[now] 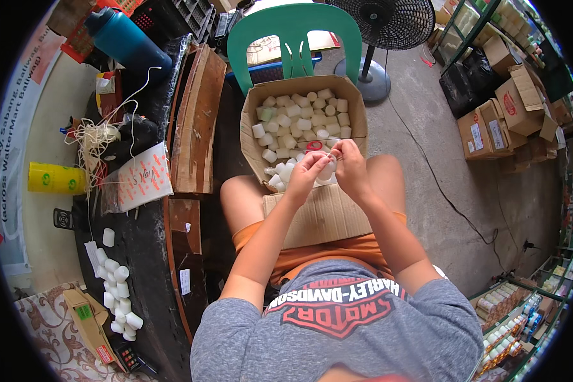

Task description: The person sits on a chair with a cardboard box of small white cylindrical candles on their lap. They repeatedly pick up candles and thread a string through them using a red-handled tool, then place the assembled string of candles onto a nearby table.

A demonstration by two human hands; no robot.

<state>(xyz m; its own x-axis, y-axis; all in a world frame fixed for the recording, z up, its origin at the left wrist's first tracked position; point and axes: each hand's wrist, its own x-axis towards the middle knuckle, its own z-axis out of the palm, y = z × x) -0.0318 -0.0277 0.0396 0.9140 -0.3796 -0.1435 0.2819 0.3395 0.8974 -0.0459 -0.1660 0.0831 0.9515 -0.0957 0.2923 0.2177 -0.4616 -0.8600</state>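
An open cardboard box (249, 138) tilts on my lap and against a green plastic chair (238, 43). Many short white cylinders (293, 111), probably votive candles, fill it. Over its near side my two hands meet. My left hand (306, 173) pinches a thin pale strand, perhaps a wick, between thumb and fingertips. The fingertips of my right hand (351, 167) close on the same small spot. Just below the fingers is a translucent whitish piece (325, 173), partly hidden; I cannot tell whether it hangs from the strand. The box's near flap (320, 215) lies across my thighs.
To the left, a black-covered table (148, 267) holds a pile of white cylinders (119, 291), tangled string (93, 143), a yellow roll (57, 177) and a blue bottle (124, 43). A standing fan (375, 24) trails its cord (425, 164) over the floor. Cardboard boxes (520, 107) stand right.
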